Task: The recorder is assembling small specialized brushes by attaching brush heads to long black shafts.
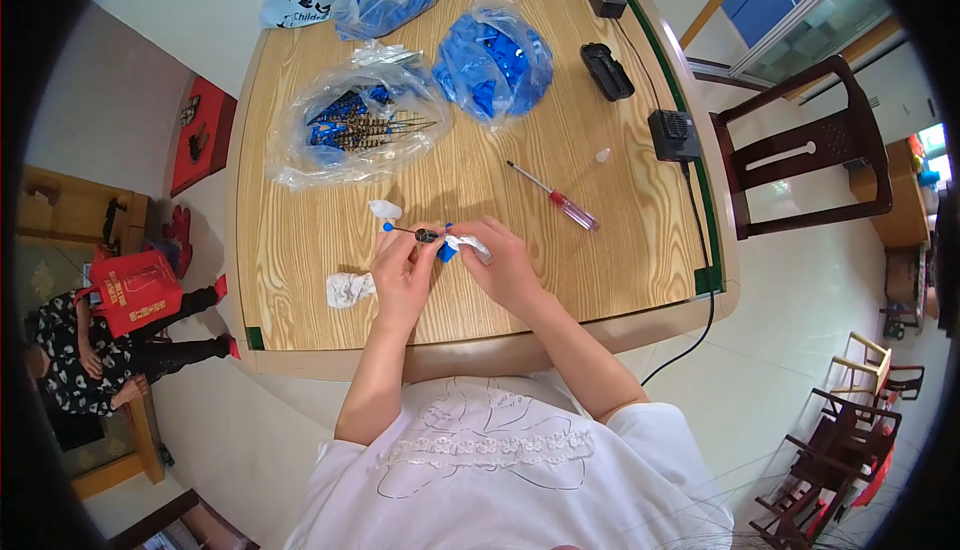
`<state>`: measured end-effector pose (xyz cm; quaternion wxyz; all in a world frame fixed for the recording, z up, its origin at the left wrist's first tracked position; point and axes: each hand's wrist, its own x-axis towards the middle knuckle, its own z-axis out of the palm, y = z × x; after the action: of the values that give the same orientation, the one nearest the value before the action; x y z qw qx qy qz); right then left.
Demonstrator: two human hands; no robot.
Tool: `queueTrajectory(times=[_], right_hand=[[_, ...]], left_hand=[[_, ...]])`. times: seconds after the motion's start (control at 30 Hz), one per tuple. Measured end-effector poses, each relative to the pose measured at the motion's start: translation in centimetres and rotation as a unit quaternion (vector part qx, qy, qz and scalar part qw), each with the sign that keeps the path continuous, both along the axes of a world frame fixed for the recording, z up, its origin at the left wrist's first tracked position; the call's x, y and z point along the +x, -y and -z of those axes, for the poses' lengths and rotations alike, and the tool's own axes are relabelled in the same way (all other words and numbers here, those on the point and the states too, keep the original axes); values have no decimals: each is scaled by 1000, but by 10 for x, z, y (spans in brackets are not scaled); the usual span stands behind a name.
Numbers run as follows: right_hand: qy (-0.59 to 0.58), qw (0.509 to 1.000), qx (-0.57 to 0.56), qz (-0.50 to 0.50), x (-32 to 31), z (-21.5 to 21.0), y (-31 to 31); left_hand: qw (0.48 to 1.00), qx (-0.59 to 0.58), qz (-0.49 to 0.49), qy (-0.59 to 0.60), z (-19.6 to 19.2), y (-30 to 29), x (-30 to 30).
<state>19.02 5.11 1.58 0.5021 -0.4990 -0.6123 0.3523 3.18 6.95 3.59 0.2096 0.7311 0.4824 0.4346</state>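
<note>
Tabletop (300, 250): light wood grain.
Left hand (403, 272): pinching small dark part (426, 236) on thin rod.
Right hand (505, 265): gripping blue piece (446, 252) touching that part.
Screwdriver (553, 197): right of hands, red handle.

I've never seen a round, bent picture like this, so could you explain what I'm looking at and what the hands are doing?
It is one picture from a wide fisheye camera worn on a person's head, looking down, so straight edges curve. No robot: two bare hands over a wooden table. The left hand pinches a thin metal pin with a blue tip; the right hand holds a small white wad at its other end. On the table lie bags of blue parts, a screwdriver, crumpled white paper and black boxes. Another person sits at far left.
</note>
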Motion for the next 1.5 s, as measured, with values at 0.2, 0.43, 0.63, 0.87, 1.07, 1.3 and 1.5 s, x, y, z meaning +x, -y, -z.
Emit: queueTrajectory(times=[0.2,0.43,0.63,0.87,1.07,1.3,1.5], right_hand=[[16,1000,-11,-12,1,1,2],[25,1000,2,-10,2,0,6],[37,999,-4,-8,1,0,9],[34,999,3,-6,0,0,11],[50,999,16,-4,-1,-1,11],[133,988,77,15,-1,-10,9],[-11,996,-90,19,13,3,16]], left_hand=[[999,2,-12,32,-3,0,5],[999,2,-10,34,-4,0,6],[999,10,-9,37,-5,-1,7],[999,4,-13,42,-3,0,6],[999,0,-12,32,-3,0,5],[999,5,-14,33,-3,-2,5],[1000,6,-17,22,-4,-2,4]])
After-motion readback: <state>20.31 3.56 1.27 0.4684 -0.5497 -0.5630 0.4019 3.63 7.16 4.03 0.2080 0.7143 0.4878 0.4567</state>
